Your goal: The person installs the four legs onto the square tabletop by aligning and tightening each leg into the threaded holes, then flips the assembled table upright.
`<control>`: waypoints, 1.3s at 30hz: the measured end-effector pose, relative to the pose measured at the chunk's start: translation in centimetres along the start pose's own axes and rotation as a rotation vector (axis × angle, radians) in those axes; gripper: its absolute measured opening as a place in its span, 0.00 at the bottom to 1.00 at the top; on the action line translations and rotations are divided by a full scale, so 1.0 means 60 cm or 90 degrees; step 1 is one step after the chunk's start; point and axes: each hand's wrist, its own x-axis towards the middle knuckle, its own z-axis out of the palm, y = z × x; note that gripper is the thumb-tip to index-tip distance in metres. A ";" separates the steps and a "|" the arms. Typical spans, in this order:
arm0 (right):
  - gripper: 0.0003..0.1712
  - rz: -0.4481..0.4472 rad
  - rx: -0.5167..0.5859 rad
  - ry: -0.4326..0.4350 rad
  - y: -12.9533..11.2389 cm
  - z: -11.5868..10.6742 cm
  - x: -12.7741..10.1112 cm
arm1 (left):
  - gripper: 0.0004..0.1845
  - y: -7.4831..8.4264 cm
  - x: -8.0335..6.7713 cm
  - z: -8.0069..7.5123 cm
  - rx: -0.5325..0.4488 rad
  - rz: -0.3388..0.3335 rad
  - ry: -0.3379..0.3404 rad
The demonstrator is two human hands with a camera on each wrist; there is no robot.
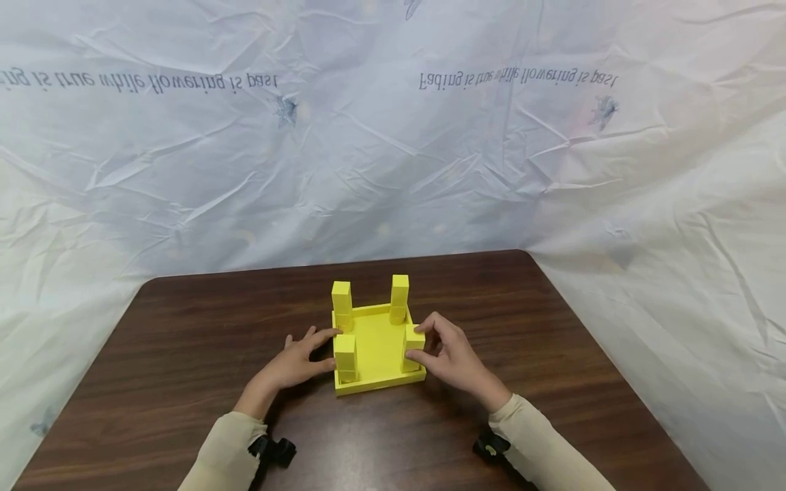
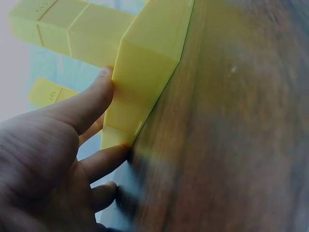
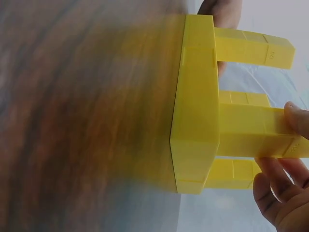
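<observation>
A square yellow tray with a low rim lies on the table, an upright yellow post at each corner. My right hand pinches the upper end of the near-right post between thumb and fingers. In the right wrist view that post stands straight up from the tray. At the left side, my left hand is spread, thumb and fingertips against the tray's outer wall. The near-left post rises beside it. Behind stand the far-left post and far-right post.
Dark wood-grain table surrounds the tray, its rounded far corners showing. A pale wrinkled sheet printed with writing hangs behind and along the sides. Black wrist cameras sit at both cuffs.
</observation>
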 end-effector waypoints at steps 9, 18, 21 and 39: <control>0.26 0.021 -0.038 -0.013 -0.004 -0.008 -0.001 | 0.37 0.004 0.003 0.000 -0.014 -0.007 -0.017; 0.52 0.078 -0.065 -0.124 0.006 -0.051 0.005 | 0.31 0.017 -0.017 -0.019 -0.046 -0.030 0.006; 0.53 0.086 -0.103 -0.181 0.017 -0.062 0.001 | 0.31 0.023 -0.028 -0.028 -0.044 -0.005 -0.003; 0.41 0.034 -0.254 -0.400 0.050 -0.053 0.003 | 0.26 0.041 -0.022 0.014 0.066 0.094 -0.003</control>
